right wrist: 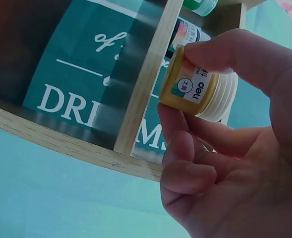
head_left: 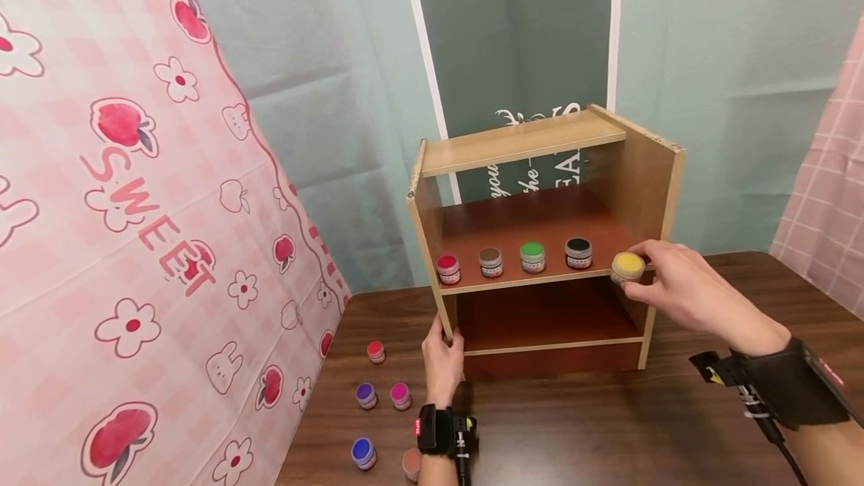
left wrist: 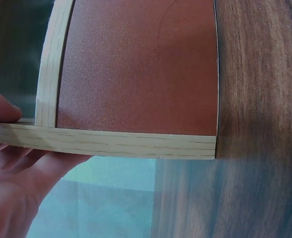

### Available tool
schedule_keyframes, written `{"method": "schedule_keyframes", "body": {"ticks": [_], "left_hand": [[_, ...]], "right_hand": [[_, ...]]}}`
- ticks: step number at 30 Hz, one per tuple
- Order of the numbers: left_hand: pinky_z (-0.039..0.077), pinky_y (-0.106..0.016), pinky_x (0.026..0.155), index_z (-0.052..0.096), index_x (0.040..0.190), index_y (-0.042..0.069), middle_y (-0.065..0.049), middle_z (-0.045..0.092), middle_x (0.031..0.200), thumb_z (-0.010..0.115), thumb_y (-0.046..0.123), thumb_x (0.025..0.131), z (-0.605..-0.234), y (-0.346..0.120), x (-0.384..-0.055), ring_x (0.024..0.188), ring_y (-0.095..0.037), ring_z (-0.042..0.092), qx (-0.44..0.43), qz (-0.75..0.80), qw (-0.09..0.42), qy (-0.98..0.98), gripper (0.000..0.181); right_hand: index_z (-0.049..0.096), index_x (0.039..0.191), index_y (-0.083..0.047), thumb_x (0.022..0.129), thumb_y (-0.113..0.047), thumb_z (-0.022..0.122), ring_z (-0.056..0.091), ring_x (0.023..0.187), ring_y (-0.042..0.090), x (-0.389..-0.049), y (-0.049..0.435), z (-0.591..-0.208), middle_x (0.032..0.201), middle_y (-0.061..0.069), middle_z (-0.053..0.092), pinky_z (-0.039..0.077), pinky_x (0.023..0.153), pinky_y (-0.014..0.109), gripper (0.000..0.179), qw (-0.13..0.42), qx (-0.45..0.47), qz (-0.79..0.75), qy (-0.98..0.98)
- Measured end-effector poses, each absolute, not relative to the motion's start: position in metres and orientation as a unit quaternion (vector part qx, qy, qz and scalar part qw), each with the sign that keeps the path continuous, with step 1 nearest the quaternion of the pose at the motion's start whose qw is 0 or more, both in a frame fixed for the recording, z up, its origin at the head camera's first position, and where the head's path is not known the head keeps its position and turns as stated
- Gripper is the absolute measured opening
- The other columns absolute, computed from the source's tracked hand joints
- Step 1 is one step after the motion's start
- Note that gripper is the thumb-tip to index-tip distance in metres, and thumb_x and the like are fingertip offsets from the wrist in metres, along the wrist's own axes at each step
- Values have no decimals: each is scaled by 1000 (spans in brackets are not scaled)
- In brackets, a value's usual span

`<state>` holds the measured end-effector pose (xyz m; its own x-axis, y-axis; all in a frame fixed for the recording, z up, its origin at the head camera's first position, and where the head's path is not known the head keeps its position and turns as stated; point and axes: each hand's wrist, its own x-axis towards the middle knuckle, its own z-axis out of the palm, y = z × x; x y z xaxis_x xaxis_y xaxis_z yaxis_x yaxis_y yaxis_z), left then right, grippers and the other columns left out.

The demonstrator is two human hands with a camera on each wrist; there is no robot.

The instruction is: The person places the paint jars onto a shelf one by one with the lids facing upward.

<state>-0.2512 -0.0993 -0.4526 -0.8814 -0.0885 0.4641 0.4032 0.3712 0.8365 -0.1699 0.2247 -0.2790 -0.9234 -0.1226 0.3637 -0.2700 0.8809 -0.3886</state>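
A small wooden shelf unit (head_left: 540, 276) with reddish-brown boards stands on the dark table. Its lower left side panel (left wrist: 136, 144) is gripped by my left hand (head_left: 442, 366), thumb on the inner side and fingers outside. My right hand (head_left: 688, 291) pinches a yellow paint jar (right wrist: 185, 91) between thumb and fingers at the right end of the middle shelf's front edge. Along that edge to its left stand a red jar (head_left: 448, 270), a brown jar (head_left: 491, 263), a green jar (head_left: 532, 258) and a black jar (head_left: 578, 253).
Several more jars stand on the table left of the unit: a red one (head_left: 376, 352), a purple one (head_left: 367, 396), a magenta one (head_left: 401, 395), a blue one (head_left: 364, 454) and a peach-brown one (head_left: 412, 463) partly behind my left forearm. Printed curtains (head_left: 310, 133) hang around the table.
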Motion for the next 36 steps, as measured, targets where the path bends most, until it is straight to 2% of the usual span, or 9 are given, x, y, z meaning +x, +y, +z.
{"method": "schedule_keyframes", "body": {"ticks": [6,14,18,21,30,36], "left_hand": [[52,-32,73,60,123,5,-18,69,110,58,2,90,-453,-99,-252,88,-17,63,-99,-551,223,-798,33],[51,-34,75,58,126,4,-18,68,113,58,2,90,-453,-99,-251,90,-19,63,-90,-551,215,-801,36],[51,-36,78,58,127,4,-17,68,115,57,1,90,-454,-100,-251,94,-21,64,-88,-549,215,-803,37],[51,-34,76,58,128,5,-17,68,115,57,2,91,-454,-100,-251,92,-20,63,-88,-550,214,-803,37],[48,-32,74,57,129,4,-16,69,113,58,2,90,-452,-99,-251,87,-17,60,-90,-551,214,-802,39],[49,-32,74,58,127,6,-16,69,111,58,2,90,-453,-99,-252,88,-18,61,-92,-546,220,-803,37]], "right_hand": [[54,113,12,80,-11,73,59,88,35,-171,225,-280,98,24,63,45,69,39,45,181,99,224,-953],[54,113,13,78,-10,72,57,83,36,-171,221,-290,97,28,62,42,67,41,46,255,59,230,-937],[52,116,15,79,-9,72,59,85,41,-172,217,-296,100,33,62,43,70,49,48,280,34,257,-924],[51,117,15,79,-8,72,57,90,46,-173,213,-301,101,36,61,40,75,55,49,301,20,270,-914],[52,113,15,76,-5,76,43,95,47,-173,204,-311,100,35,56,30,81,56,49,370,-13,275,-887],[51,109,14,76,-9,78,42,95,45,-172,203,-314,96,28,53,30,78,53,49,395,-42,275,-876]]}}
